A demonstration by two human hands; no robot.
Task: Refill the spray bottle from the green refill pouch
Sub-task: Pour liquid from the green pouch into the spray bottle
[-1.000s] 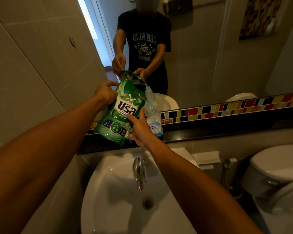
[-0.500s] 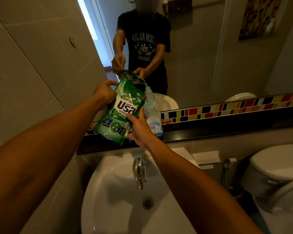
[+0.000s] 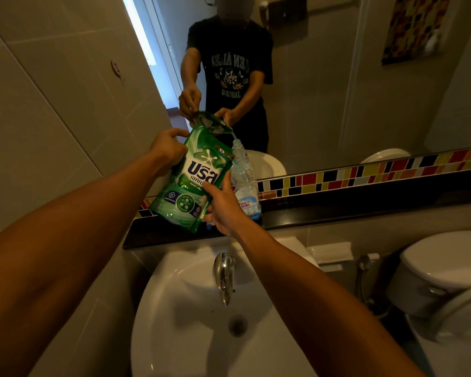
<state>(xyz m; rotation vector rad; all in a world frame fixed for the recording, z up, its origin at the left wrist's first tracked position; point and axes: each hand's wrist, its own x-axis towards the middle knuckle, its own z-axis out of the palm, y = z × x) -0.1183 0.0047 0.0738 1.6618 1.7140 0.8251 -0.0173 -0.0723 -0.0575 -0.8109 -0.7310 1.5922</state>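
Green refill pouch [image 3: 191,178] is unchanged from a second ago, tilted with its spout over the spray bottle [image 3: 244,179] on the shelf [image 3: 337,210]; pouring appears ongoing (stream faint). Left hand [image 3: 167,148] fingers are closed on its upper edge, right hand [image 3: 223,206] fingers on its lower corner.

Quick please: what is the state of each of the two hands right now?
Left hand: closed on the upper left edge of the tilted green plastic refill pouch.
Right hand: closed on the pouch's lower right side, beside the clear plastic bottle.
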